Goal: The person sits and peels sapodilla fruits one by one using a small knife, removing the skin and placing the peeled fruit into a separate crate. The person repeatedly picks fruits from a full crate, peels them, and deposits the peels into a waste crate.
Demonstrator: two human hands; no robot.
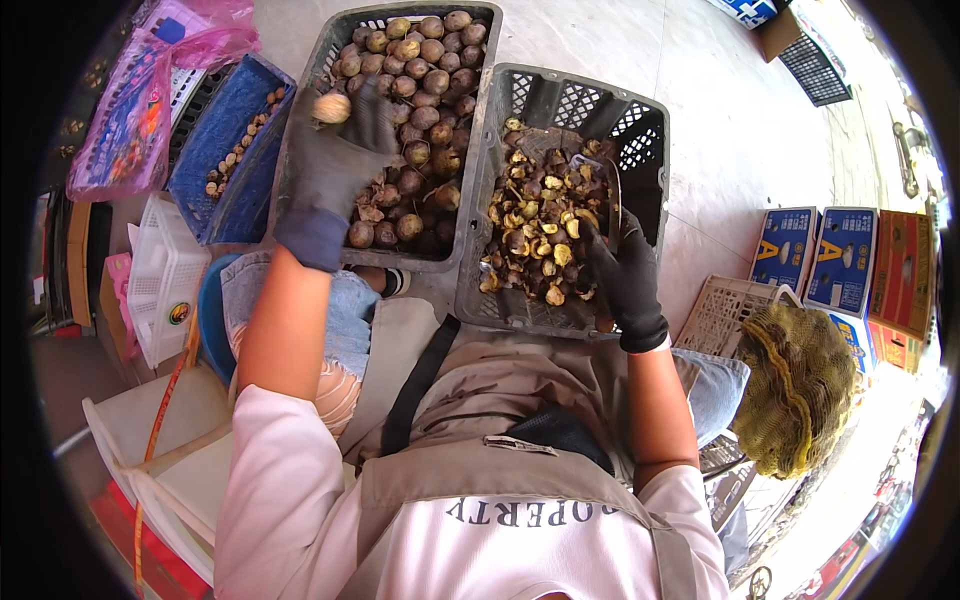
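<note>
My left hand (334,154), in a dark glove, is blurred above the left black plastic crate (491,41). Its fingers are around a pale shelled-looking walnut (331,109), free of green husk. Many brownish round fruits, apparently walnuts in husk (425,118), fill that crate. My right hand (628,281), in a black glove, is at the right side of the second black crate (667,150), beside a thin curved edge. Husk pieces (536,225), yellow inside and dark outside, lie in this crate. Whether the right fingers grip anything is unclear.
A blue plastic bin (191,176) with cleaned walnuts (236,154) stands left, near a pink plastic bag (124,120) and a white basket (161,277). At right are a mesh sack (795,390), a beige crate (724,315) and blue cartons (840,259).
</note>
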